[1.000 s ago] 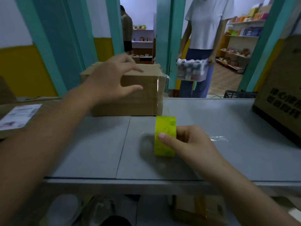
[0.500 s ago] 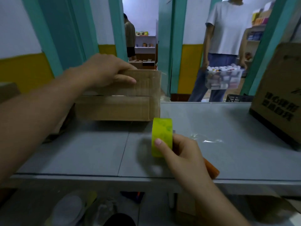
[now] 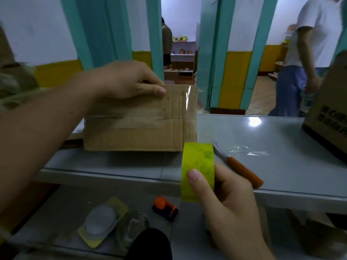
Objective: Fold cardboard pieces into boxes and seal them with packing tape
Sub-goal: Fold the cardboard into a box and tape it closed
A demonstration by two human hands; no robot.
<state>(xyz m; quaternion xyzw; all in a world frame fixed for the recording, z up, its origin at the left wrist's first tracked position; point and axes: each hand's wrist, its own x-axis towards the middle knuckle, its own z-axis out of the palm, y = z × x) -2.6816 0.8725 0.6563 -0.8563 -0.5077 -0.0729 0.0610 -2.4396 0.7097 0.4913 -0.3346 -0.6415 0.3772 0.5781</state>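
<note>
While the left hand (image 3: 127, 81) grips the cardboard box (image 3: 135, 132) at its top edge, the right hand (image 3: 231, 207) pinches the tape roll (image 3: 198, 166). Sealing step, I'd say; next, draw fresh tape across the box.

left hand (image 3: 124, 81) gripping box (image 3: 139, 126), right hand (image 3: 225, 194) holding tape (image 3: 198, 166)

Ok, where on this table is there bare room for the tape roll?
Bare tabletop lies between the taped box and the printed carton, behind the knife. A narrower strip runs before the box. Crowded around knife and tape scraps.
</note>
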